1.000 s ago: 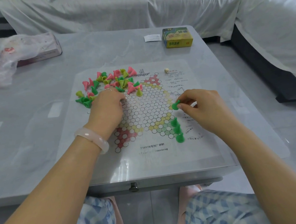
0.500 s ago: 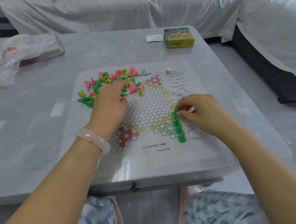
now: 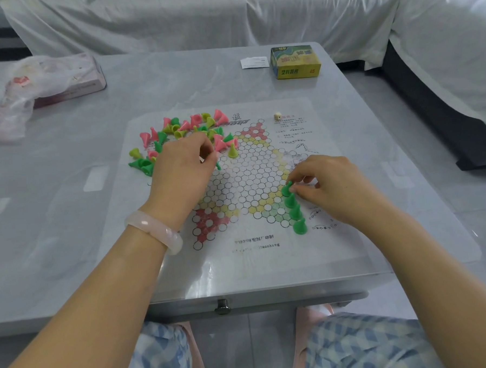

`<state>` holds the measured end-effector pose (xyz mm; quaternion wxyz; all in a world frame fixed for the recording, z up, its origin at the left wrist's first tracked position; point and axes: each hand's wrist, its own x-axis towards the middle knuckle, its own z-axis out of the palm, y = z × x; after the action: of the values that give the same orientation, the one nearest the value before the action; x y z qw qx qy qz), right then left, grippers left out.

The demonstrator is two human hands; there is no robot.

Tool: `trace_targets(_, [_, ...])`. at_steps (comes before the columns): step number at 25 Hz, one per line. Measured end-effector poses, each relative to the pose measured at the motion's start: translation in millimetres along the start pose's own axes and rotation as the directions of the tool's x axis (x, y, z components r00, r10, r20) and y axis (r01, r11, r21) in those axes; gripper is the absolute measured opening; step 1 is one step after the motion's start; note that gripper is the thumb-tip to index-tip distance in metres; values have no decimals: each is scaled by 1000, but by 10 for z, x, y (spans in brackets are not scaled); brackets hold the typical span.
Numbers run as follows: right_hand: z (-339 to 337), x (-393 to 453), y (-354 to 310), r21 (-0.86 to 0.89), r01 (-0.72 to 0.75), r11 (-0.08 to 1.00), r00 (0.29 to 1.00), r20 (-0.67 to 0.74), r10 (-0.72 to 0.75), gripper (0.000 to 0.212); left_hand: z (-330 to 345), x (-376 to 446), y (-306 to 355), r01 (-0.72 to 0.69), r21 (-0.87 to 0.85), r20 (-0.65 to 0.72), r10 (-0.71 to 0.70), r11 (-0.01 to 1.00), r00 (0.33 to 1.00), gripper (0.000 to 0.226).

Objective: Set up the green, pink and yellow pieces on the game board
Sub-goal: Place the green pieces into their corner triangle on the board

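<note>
Right hand (image 3: 332,187): pinching green piece (image 3: 287,187), extending the upright green row (image 3: 295,212) at game board (image 3: 250,183) right corner | Left hand (image 3: 182,170): fingers curled into loose pile (image 3: 188,133) far left, apparently picking; hold unclear.

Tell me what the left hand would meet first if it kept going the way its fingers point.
The left hand points up and right toward the far side of the paper game board. First in line, probably, is the pink cone piece just past its fingertips, in the loose pile; depth is unclear.
</note>
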<state>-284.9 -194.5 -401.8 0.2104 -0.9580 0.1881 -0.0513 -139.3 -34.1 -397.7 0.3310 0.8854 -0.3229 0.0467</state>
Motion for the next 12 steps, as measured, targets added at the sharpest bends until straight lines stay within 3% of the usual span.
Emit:
trace_targets(6, [15,3,10,-6,12,1000,1000,2,-12,13,-12,4,22,70,-81,22,-69,994,997,9])
trace_targets(8, [5,-5,21,-1,12,1000,1000,-1,-12,15,-17,4,45,153,-211,75,-140,965,987,12])
trace_targets(12, [-45,-24,-13,131,60,990,991,-125,-44,18,-58,-40,149,402,-613,343,-230,680,911,11])
